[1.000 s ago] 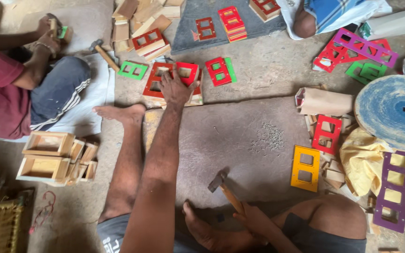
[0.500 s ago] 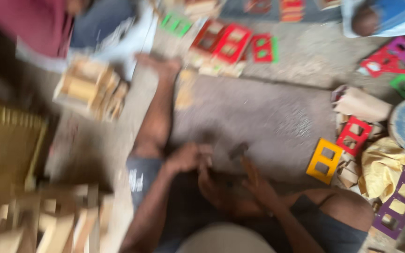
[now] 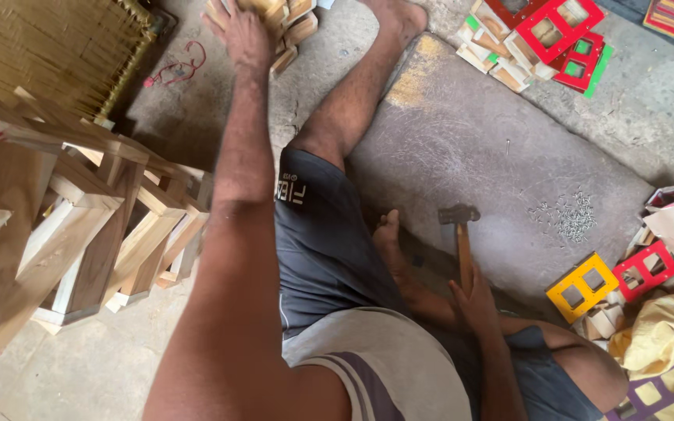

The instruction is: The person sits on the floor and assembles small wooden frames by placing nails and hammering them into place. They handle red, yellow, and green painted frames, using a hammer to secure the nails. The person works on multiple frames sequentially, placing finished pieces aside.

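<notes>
Here the person sits on a concrete floor (image 3: 72, 374), one leg stretched forward and the other folded under. The left hand (image 3: 242, 33) reaches far out to the top edge of the view and lies on a small heap of bare wooden blocks (image 3: 290, 23); its fingers spread over them, but whether they grip a piece cannot be told. The right hand (image 3: 473, 300) rests low by the folded leg, wrapped tight round the wooden handle of a hammer (image 3: 462, 238), whose dark head points away and sits on a grey stone slab (image 3: 477, 132). A scatter of small nails (image 3: 567, 214) lies on the slab, to the right of the hammer head. Red painted frames (image 3: 555, 31) lie beyond the slab, a yellow frame (image 3: 583, 287) just off its near right corner. Stacked unpainted wooden frames (image 3: 64, 226) stand at the left.
</notes>
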